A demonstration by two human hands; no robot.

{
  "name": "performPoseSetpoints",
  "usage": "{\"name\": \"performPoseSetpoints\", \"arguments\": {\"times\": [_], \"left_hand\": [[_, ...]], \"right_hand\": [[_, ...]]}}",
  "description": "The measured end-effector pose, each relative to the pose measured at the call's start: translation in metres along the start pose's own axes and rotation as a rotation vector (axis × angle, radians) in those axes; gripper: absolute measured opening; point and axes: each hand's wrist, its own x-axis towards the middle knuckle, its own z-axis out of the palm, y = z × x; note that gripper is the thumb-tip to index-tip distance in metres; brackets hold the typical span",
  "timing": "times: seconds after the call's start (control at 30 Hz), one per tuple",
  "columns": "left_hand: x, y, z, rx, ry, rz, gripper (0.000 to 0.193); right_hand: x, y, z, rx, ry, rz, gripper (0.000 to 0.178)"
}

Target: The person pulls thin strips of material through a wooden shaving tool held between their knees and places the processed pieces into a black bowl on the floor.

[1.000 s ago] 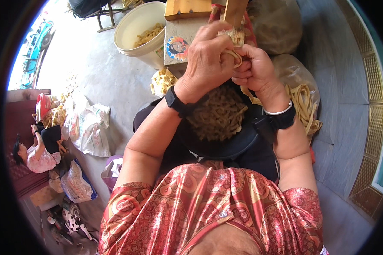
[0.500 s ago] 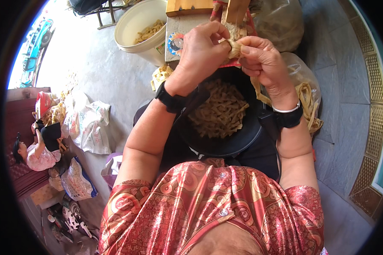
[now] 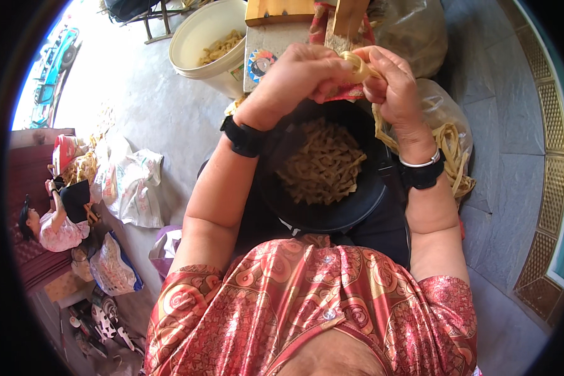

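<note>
Between my two hands is a pale yellow, flat, pliable strip (image 3: 359,66), bent into a loop or knot; what it is made of I cannot tell. The fingers of my left hand (image 3: 304,72) pinch one side of it, while my right hand (image 3: 391,81) grips the other side with thumb and curled fingers. Its tail runs down past my right wrist toward a bundle of similar strips (image 3: 451,150) by a clear plastic bag (image 3: 443,103). Below my hands, a dark round basin (image 3: 351,220) rests at my lap, holding many short, knotted-looking tan pieces (image 3: 323,166).
Beyond my left hand stands a white bucket (image 3: 185,56) with yellowish pieces inside. A wooden block (image 3: 279,11) and an upright wooden post (image 3: 349,17) are at the top. White plastic bags (image 3: 138,188) lie on the floor at left, near another seated person (image 3: 62,232).
Both hands have shifted slightly, the left one turning and curling more. The strip between them now shows a wider loop than the tighter twist before.
</note>
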Motion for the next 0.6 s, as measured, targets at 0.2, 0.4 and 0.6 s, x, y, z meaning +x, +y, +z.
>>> {"name": "performPoseSetpoints", "arguments": {"times": [0.2,0.4,0.6], "left_hand": [[-0.008,-0.001,-0.018,-0.602,-0.152,-0.016,0.021],[-0.006,0.005,-0.031,0.508,0.038,0.144,0.027],[0.001,-0.005,-0.002,0.914,-0.144,0.294,0.023]], "right_hand": [[0.003,-0.008,-0.033,-0.175,-0.293,-0.203,0.013],[0.002,-0.005,-0.029,-0.333,-0.218,-0.153,0.011],[0.003,-0.007,-0.021,-0.5,-0.231,-0.128,0.014]]}}
